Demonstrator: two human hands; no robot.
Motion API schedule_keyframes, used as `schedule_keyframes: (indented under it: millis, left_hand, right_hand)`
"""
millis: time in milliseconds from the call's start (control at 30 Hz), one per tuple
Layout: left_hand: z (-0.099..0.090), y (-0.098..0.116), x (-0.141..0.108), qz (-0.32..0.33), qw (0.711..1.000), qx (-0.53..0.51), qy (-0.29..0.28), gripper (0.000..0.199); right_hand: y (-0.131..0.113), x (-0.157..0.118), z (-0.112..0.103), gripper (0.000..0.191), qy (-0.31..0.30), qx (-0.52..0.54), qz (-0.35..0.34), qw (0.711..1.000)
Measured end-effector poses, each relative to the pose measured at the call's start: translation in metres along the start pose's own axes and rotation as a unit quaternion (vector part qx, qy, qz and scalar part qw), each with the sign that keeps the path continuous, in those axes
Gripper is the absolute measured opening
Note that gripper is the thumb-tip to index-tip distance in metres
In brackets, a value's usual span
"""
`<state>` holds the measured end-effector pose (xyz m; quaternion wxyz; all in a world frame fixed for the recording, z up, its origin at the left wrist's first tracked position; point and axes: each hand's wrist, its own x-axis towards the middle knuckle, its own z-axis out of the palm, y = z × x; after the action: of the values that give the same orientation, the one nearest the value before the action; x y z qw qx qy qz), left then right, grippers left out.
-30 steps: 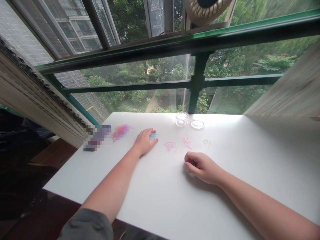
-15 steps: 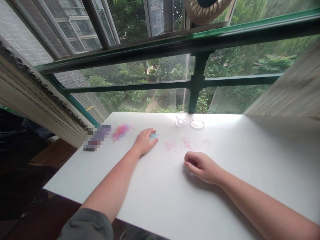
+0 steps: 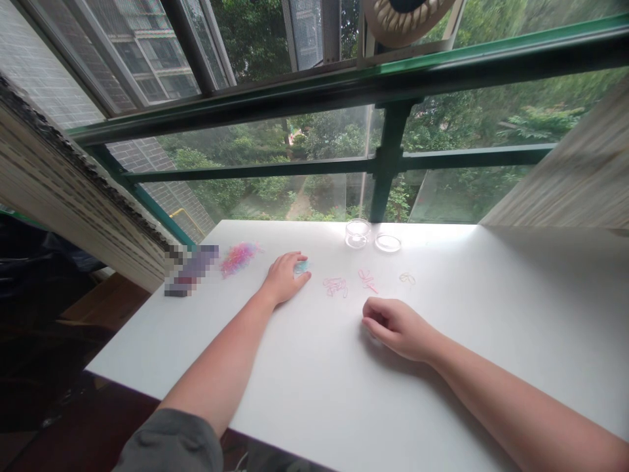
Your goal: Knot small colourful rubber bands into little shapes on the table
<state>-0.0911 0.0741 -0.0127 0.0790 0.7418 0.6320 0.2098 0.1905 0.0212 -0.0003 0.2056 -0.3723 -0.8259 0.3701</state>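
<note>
My left hand (image 3: 285,278) lies on the white table (image 3: 304,380) with its fingers and thumb spread around a small pile of light blue bands (image 3: 301,266). The hand partly covers that pile. My right hand (image 3: 397,330) rests on its side in a loose fist, and nothing shows in the hollow between thumb and forefinger. Beyond it lie a few pink bands (image 3: 367,281) and a small pale yellowish group of bands (image 3: 407,279). Between the hands sits another group of light pink bands (image 3: 335,286).
A larger heap of mixed pink, purple and yellow bands (image 3: 240,259) lies at the left, beside a pixelated purple object (image 3: 194,270). A clear round container (image 3: 356,234) and a clear round lid (image 3: 388,243) stand near the back edge, under the green-framed window (image 3: 390,131).
</note>
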Motion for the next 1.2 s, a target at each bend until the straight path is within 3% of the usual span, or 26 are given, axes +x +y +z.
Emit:
schedule_keyframes:
  millis: [1200]
  left_hand:
    - [0.0006,-0.0012,0.0001,0.009,1.000,0.004,0.001,0.038]
  right_hand:
    - [-0.0009,-0.0004,-0.0004,0.011,-0.003,-0.011,0.004,1.000]
